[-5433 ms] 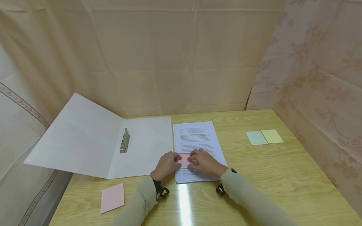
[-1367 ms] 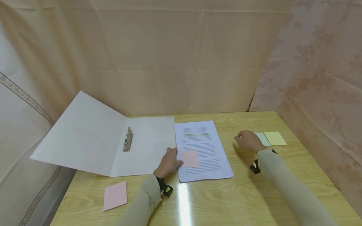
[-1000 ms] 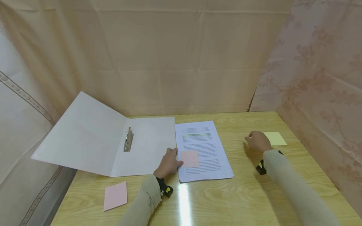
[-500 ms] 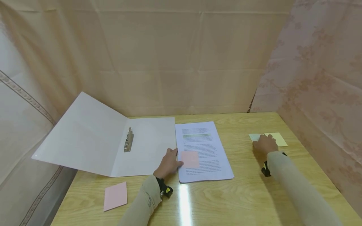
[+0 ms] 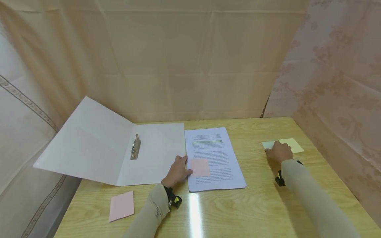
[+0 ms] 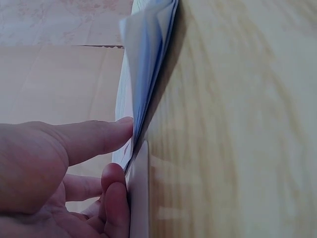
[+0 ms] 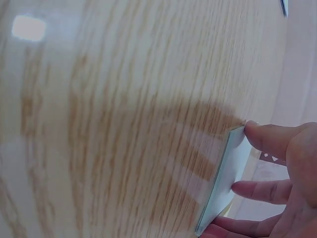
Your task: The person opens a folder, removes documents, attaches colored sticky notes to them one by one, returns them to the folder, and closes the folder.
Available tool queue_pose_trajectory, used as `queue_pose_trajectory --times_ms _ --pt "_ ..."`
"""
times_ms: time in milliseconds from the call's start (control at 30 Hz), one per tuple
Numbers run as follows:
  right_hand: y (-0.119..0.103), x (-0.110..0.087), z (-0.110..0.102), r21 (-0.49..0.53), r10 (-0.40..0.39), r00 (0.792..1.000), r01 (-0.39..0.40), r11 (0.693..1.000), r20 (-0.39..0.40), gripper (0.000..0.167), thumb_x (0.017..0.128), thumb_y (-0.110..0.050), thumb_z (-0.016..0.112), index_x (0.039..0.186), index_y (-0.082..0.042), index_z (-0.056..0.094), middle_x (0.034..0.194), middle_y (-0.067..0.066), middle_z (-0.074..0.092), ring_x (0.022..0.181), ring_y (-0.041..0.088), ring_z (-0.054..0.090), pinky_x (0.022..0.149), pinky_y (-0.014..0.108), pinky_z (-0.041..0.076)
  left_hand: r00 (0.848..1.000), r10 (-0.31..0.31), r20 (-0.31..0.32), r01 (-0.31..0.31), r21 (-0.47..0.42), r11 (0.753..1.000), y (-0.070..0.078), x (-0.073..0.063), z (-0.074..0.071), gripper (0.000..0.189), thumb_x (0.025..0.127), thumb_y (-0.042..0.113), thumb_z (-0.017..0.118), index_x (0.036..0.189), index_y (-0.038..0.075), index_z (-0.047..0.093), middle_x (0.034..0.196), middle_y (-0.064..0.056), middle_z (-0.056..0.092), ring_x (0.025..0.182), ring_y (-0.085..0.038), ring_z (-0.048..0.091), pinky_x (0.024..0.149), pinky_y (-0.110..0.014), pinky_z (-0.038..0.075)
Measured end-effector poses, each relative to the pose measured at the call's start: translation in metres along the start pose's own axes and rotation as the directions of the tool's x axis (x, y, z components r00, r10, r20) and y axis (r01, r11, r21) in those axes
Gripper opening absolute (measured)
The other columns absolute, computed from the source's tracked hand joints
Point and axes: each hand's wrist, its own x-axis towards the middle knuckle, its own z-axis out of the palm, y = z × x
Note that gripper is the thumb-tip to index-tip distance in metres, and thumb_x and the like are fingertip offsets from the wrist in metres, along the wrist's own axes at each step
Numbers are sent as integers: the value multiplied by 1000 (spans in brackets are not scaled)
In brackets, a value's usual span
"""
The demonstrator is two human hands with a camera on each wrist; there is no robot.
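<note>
1. Your right hand [image 5: 280, 152] gripped the green notepad [image 5: 268, 144] across its span, thumb at one corner, a finger touching the face, the remaining fingers at the other end.
2. The green notepad lay on the right of the worktop [image 5: 232, 211], just beside the yellow notepad [image 5: 293, 145].
3. Handling this pad well, in all likelihood, called for light, even pressure at both ends; a hard squeeze could have bowed it or nudged its yellow neighbour.
4. Your left hand [image 5: 176, 172] rested at the left edge of the paper stack [image 5: 224, 165], thumb beside the pink note [image 5: 200, 168]. Whether thumb and fingers pinched the sheets, you could not tell.
5. The left wrist view showed some sheets fanned apart at the edge, so the left hand was best kept gentle and steady to avoid spreading them or lifting the pink note.
6. The open folder [image 5: 157, 148] lay just left of the stack; the pink notepad [image 5: 122, 206] lay nearer you, apart from both hands.
</note>
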Motion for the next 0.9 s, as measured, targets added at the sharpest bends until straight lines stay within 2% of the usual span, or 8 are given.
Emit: queue_pose_trajectory --times_ms 100,267,467,633,700,800,900 --pt "1 1 0 25 32 999 -33 999 11 66 96 -42 52 121 19 51 118 49 47 107 65 45 73 57 46 1000 -4 -3 4 -14 1000 0 -1 0 73 85 22 75 147 4 40 113 -15 48 89 -23 49 81 -34 42" --pt "-3 -1 -2 51 78 997 -78 996 5 89 92 -49 59 132 26 34 124 53 37 112 66 39 81 62 44 1000 7 -18 -8 -30 1000 0 -2 -1 72 85 22 74 146 3 42 111 -14 49 87 -22 48 77 -33 42" --pt "-3 -4 -6 34 69 997 -70 997 31 90 87 -57 61 121 25 50 120 53 38 109 63 40 82 60 43 999 21 -38 -22 -43 999 -1 -2 -2 65 87 23 71 141 -2 46 104 -12 48 87 -21 46 74 -32 39" --pt "-2 -4 -6 72 77 997 -79 994 22 102 83 -59 65 129 28 37 121 51 37 112 63 38 87 63 41 998 34 -57 -38 -64 997 -2 -2 -3 55 88 22 69 132 -5 52 96 -8 49 86 -20 45 73 -30 36" --pt "-1 -3 -5 99 84 996 -86 991 20 106 83 -57 67 132 29 30 120 50 38 110 61 42 86 61 43 997 41 -66 -46 -76 996 -3 -2 -3 53 88 22 68 130 -6 54 94 -7 49 86 -20 45 73 -30 35" --pt "0 -2 -4 145 95 995 -96 985 11 106 84 -51 68 135 30 20 118 48 44 97 51 55 77 54 49 995 48 -83 -55 -86 995 -4 -2 -2 48 88 21 67 126 -6 57 92 -7 49 84 -20 45 72 -30 34" --pt "2 -1 -3 217 114 993 -111 970 -3 93 87 -40 67 135 28 24 118 44 51 85 39 59 68 46 50 994 51 -96 -59 -84 995 -4 -2 -2 43 87 20 66 122 -4 59 90 -6 50 84 -20 45 71 -30 34"
